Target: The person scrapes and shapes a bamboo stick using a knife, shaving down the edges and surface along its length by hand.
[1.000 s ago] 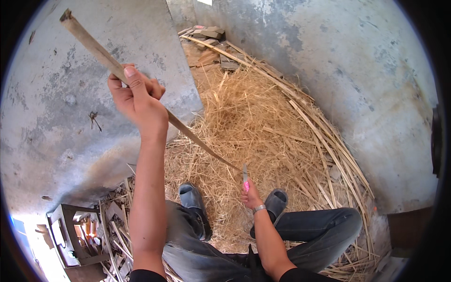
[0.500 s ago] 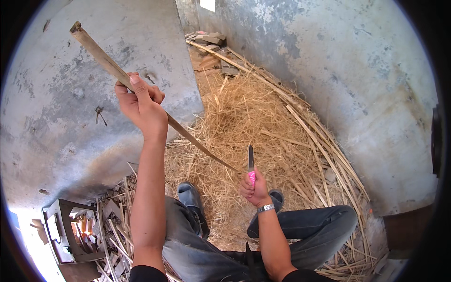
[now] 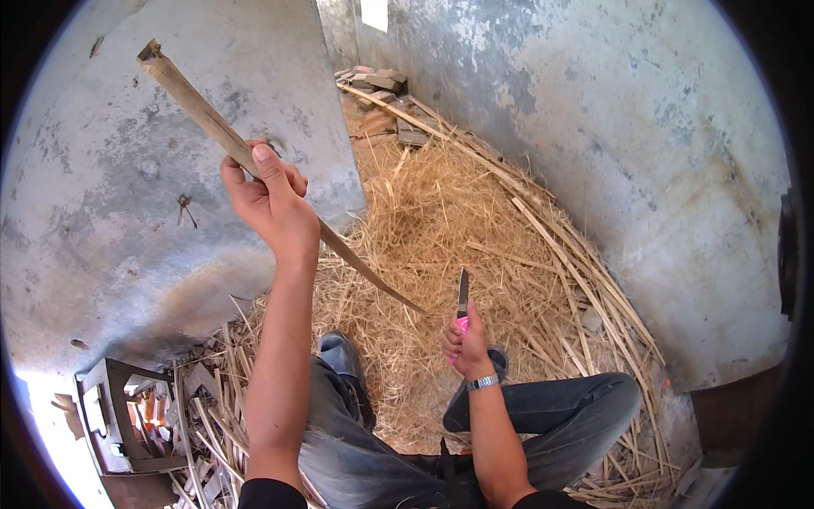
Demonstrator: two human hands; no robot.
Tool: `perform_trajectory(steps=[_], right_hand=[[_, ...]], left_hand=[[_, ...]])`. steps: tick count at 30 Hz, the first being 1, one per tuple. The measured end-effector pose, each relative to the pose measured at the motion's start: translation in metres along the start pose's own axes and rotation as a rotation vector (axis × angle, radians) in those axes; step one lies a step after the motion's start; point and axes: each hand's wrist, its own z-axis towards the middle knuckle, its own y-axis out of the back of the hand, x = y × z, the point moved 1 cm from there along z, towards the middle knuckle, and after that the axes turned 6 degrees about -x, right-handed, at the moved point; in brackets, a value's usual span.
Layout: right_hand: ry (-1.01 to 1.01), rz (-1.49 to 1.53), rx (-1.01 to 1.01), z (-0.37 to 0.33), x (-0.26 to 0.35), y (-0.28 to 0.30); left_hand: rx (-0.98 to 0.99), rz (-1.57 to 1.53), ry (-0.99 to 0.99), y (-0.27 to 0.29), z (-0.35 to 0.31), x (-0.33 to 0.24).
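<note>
My left hand (image 3: 275,199) is closed around the upper part of a long split bamboo strip (image 3: 193,106), raised in front of me. The strip slants down to the right, and its narrow lower end comes close to my right hand without touching it. My right hand (image 3: 466,341), with a metal watch on its wrist, grips the pink handle of a knife (image 3: 463,293). The dark blade points upward and away from me. Beneath both hands lies a heap of thin pale shavings (image 3: 441,212).
Long bamboo strips (image 3: 568,237) lie along the right wall (image 3: 644,170). Bricks (image 3: 379,82) are stacked at the far end. A grey wall (image 3: 102,204) stands at the left. Beside my left leg are a dark frame-like box (image 3: 114,416) and loose sticks (image 3: 208,424).
My left hand and the bamboo strip have shifted slightly right and down. The knife in my right hand has moved a little right and down, farther from the strip's lower end.
</note>
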Motion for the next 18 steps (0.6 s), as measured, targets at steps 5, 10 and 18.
perform_trajectory(steps=[5, 10, 18], right_hand=[[0.003, -0.124, -0.114, -0.005, -0.001, 0.000], [0.056, -0.245, -0.217, -0.009, 0.003, -0.003], [0.331, -0.022, -0.250, -0.064, 0.059, -0.008]], left_hand=[[-0.079, 0.031, -0.007, -0.005, -0.006, -0.005], [-0.002, -0.028, 0.048, -0.007, -0.015, -0.010], [0.485, 0.225, 0.126, -0.018, -0.056, 0.026]])
